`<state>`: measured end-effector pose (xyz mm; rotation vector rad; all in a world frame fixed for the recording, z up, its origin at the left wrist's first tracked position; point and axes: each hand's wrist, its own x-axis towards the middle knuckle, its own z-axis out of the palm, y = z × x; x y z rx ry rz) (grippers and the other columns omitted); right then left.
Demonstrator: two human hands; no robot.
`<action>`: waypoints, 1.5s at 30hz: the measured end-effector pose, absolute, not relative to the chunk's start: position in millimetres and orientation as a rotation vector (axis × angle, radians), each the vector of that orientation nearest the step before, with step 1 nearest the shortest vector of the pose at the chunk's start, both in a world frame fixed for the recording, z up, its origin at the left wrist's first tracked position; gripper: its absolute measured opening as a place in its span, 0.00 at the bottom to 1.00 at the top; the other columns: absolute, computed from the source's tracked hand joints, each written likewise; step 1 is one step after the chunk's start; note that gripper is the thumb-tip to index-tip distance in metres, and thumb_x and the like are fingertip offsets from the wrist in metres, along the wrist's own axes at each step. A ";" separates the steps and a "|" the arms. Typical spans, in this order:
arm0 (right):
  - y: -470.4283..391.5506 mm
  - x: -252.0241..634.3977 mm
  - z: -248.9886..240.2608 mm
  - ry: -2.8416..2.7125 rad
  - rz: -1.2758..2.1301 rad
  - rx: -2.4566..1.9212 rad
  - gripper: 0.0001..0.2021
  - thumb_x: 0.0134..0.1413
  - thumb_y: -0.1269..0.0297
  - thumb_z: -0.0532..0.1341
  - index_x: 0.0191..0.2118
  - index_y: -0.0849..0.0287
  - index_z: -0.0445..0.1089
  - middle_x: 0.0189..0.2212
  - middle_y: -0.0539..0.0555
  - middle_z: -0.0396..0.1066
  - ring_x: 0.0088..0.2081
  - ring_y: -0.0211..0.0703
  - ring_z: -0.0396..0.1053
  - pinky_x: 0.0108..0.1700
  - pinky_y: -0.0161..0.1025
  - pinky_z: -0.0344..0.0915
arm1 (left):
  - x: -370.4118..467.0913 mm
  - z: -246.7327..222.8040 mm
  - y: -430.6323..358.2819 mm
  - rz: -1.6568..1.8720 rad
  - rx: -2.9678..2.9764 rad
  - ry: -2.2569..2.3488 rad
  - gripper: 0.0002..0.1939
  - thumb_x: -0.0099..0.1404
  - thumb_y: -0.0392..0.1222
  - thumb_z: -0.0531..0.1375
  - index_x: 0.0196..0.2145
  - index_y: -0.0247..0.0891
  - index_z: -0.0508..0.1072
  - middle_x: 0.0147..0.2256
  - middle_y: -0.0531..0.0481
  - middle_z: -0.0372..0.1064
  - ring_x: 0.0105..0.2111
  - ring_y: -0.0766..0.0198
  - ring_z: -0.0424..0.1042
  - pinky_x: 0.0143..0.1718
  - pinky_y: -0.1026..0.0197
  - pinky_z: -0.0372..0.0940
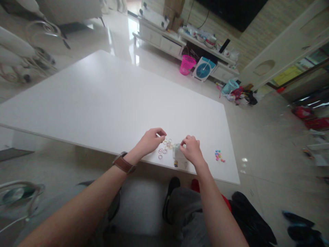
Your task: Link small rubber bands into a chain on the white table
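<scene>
Over several small thin rings (165,151) in gold and pinkish tones, my left hand (153,140) is held with thumb and forefinger nearly pinched together. Whatever it may hold is too small to make out. My right hand (192,149) has its fingertips closed at the edge of a small clear container (177,153), which it partly covers. I cannot tell what is between those fingertips. Just below the container lies a small dark and yellow item (176,164). A cluster of small bright coloured pieces (218,156) lies right of my right hand.
Everything rests near the front edge of a large white table (123,96). Past its far side stand a pink basket (187,65), a blue and white fan (204,69) and a low cabinet (164,45). A light blue basket (230,86) is on the floor.
</scene>
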<state>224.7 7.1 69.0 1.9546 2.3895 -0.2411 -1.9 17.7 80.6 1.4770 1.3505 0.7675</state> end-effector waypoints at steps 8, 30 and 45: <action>11.3 216.7 52.7 2.335 -0.311 2.134 0.07 0.61 0.66 0.59 0.40 0.57 0.74 0.43 0.56 0.74 0.49 0.49 0.66 0.48 0.44 0.57 | -2.7 83.4 15.7 0.761 1.516 1.364 0.09 0.62 0.40 0.59 0.36 0.37 0.78 0.32 0.48 0.78 0.33 0.60 0.75 0.38 0.59 0.67; 38.7 180.0 13.7 2.139 -0.408 2.296 0.12 0.66 0.63 0.54 0.39 0.59 0.75 0.47 0.61 0.72 0.54 0.55 0.63 0.52 0.51 0.60 | -18.0 88.6 15.8 0.744 1.566 1.467 0.09 0.62 0.40 0.58 0.37 0.37 0.78 0.35 0.46 0.79 0.34 0.60 0.75 0.37 0.58 0.66; 19.9 228.9 45.8 2.184 -0.364 2.127 0.10 0.65 0.65 0.55 0.39 0.58 0.74 0.46 0.59 0.73 0.53 0.52 0.64 0.50 0.46 0.59 | -12.3 89.1 9.5 0.704 1.670 1.482 0.08 0.64 0.39 0.57 0.36 0.39 0.77 0.35 0.46 0.78 0.36 0.59 0.75 0.40 0.57 0.67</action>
